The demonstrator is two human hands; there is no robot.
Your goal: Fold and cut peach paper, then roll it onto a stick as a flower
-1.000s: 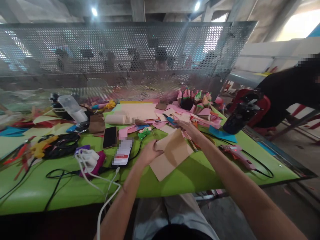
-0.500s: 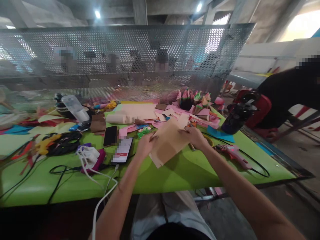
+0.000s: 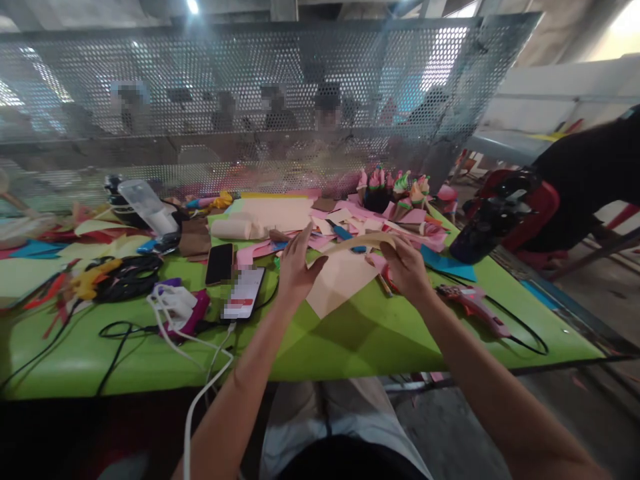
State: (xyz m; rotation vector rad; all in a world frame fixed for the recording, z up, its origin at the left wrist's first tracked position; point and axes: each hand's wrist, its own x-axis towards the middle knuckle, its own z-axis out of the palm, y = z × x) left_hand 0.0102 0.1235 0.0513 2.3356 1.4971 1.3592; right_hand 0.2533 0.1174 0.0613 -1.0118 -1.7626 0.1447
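A tan paper sheet (image 3: 367, 240) is bowed and seen nearly edge-on between my hands. My right hand (image 3: 409, 267) pinches its right end between thumb and fingers. At the other end, my left hand (image 3: 296, 270) has its fingers stretched out and the thumb apart, close by the sheet's left end; whether it touches cannot be made out. Below the bowed sheet, a cream paper sheet (image 3: 337, 287) lies at a slant on the green tabletop (image 3: 350, 347). A blue-handled tool (image 3: 341, 231) lies behind the bowed sheet among paper scraps.
Two phones, a dark one (image 3: 219, 264) and a lit one (image 3: 245, 293), lie left beside a power strip (image 3: 193, 317) with cables. A pink glue gun (image 3: 475, 308) lies right, near a dark bottle (image 3: 485, 227). Paper cones (image 3: 395, 187) stand behind, before a perforated metal screen (image 3: 240, 127).
The tan paper has gone from flat and tilted to bowed and edge-on, and a cream sheet shows beneath. My left hand's fingers have opened from their grip; my right hand still holds on.
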